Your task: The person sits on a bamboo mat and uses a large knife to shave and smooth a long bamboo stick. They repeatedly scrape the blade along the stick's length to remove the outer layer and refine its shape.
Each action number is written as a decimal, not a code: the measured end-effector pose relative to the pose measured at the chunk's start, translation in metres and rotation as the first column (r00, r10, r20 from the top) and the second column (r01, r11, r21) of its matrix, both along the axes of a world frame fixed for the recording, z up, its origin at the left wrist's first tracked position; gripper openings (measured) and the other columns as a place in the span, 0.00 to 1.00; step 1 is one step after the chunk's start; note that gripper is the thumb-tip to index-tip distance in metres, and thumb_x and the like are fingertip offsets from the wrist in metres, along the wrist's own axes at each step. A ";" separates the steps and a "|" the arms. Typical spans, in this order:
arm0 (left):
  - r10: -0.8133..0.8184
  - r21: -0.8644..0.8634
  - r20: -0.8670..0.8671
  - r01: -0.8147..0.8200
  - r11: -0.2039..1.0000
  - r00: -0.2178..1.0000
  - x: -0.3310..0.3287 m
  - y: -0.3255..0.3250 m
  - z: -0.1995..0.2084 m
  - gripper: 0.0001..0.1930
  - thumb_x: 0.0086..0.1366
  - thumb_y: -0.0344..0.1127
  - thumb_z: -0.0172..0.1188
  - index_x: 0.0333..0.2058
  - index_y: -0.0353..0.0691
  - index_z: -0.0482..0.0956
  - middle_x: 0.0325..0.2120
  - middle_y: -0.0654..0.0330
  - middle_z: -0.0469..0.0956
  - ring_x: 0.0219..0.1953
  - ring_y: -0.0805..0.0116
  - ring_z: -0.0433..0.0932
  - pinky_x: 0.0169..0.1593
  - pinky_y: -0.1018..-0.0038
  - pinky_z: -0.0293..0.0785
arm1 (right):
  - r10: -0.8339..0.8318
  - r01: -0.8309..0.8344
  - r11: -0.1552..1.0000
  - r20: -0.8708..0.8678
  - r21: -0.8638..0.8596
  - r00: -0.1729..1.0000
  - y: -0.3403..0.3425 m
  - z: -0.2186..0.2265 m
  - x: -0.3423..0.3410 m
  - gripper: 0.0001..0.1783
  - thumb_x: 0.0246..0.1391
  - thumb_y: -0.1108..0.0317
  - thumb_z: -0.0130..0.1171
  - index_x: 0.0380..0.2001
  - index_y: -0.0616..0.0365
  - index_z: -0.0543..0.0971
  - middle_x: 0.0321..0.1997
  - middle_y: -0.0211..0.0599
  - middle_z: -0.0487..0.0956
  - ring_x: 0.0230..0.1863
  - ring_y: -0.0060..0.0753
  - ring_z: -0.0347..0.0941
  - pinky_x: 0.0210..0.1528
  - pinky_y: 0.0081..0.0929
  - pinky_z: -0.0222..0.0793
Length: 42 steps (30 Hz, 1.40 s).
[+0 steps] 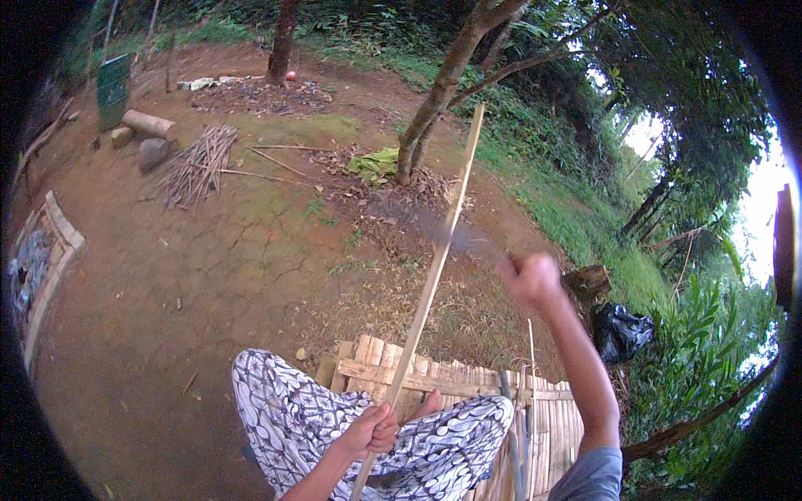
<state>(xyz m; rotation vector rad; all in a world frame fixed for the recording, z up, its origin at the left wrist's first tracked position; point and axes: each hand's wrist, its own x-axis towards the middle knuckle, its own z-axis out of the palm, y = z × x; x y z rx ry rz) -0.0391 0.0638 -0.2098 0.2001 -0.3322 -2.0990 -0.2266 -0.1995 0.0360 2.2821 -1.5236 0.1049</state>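
My left hand (374,430) is closed round the lower part of a long, pale bamboo strip (430,280). The strip slants up and away from my lap, its far end standing higher than the tree's foot. Out to the right, my right hand (535,280) is raised in a fist round the handle end of a knife. The knife's blade (476,242) is a grey smear of motion that reaches left to the strip; whether it touches cannot be told. Patterned black-and-white cloth (292,417) covers my bent legs, and a bare foot (428,405) shows between them.
I sit on a split-bamboo platform (543,442). Pale shavings (443,313) litter the ground in front. Beyond stand a leaning tree (434,100), a stump (587,282) and a black plastic bag (622,332). A pile of sticks (200,163) and a log (150,124) lie far left.
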 end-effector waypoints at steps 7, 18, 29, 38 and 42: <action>-0.092 -0.090 0.071 0.098 0.991 0.993 -0.017 0.000 0.009 0.22 0.66 0.55 0.41 0.20 0.46 0.57 0.11 0.73 0.50 0.09 0.82 0.48 0.11 0.84 0.44 | -0.142 0.353 0.915 0.660 -0.198 0.738 -0.095 0.045 -0.078 0.44 0.51 0.32 0.39 0.24 0.71 0.77 0.26 0.62 0.76 0.32 0.59 0.75 0.38 0.47 0.68; -0.042 -0.168 -0.073 0.029 0.985 0.996 0.004 -0.003 0.011 0.23 0.67 0.55 0.39 0.19 0.45 0.58 0.09 0.72 0.50 0.09 0.81 0.50 0.13 0.83 0.48 | -0.257 -0.092 0.940 0.859 0.329 0.443 -0.002 -0.117 -0.084 0.31 0.58 0.40 0.41 0.14 0.54 0.67 0.10 0.26 0.64 0.09 0.19 0.57 0.11 0.19 0.51; 0.196 -0.177 0.155 -0.168 0.970 0.968 0.009 -0.004 0.020 0.29 0.66 0.60 0.32 0.15 0.44 0.57 0.09 0.69 0.53 0.10 0.78 0.54 0.15 0.82 0.53 | 0.287 -0.470 0.883 0.811 -0.017 0.510 0.059 -0.062 -0.034 0.29 0.56 0.43 0.46 0.15 0.59 0.68 0.10 0.29 0.64 0.13 0.21 0.62 0.15 0.25 0.57; 0.301 -0.220 0.438 -0.223 0.950 0.847 -0.021 -0.006 0.024 0.27 0.69 0.53 0.30 0.15 0.42 0.56 0.09 0.67 0.53 0.12 0.75 0.51 0.18 0.78 0.49 | 0.743 -0.743 0.669 0.022 0.022 0.669 0.134 -0.044 0.027 0.29 0.42 0.35 0.55 0.16 0.53 0.71 0.12 0.30 0.69 0.14 0.33 0.70 0.18 0.32 0.65; 0.436 -0.391 0.534 -0.246 0.887 0.724 -0.034 0.005 0.023 0.28 0.68 0.57 0.30 0.15 0.44 0.55 0.09 0.69 0.49 0.12 0.75 0.48 0.19 0.77 0.47 | 0.834 -0.842 0.539 -0.141 0.004 0.533 0.141 -0.020 0.031 0.31 0.36 0.32 0.57 0.15 0.52 0.71 0.12 0.28 0.69 0.15 0.31 0.70 0.22 0.25 0.64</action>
